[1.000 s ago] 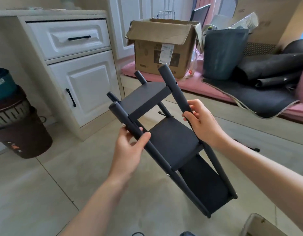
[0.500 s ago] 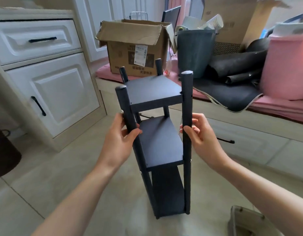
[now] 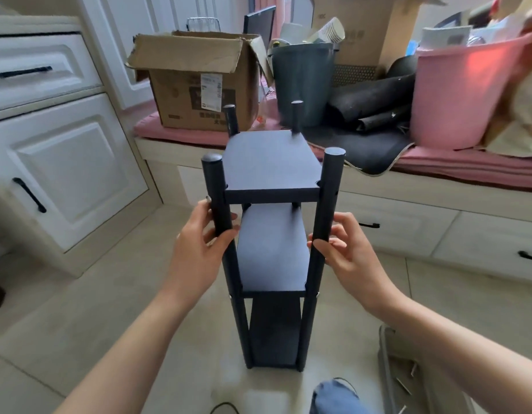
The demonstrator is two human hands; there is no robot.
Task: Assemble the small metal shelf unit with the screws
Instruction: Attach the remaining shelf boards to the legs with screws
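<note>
Shelf unit (image 3: pixel 273 255) stands upright on the floor, long axis vertical, left hand (image 3: pixel 199 249) wrapped around its front-left post, right hand (image 3: pixel 345 252) pinching the front-right post.

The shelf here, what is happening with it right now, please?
A person holds a small black shelf upright on the floor. The left hand grips the front left post; the right hand pinches the front right post. Three boards are already fitted between four posts. A tray with screws lies at lower right.
</note>
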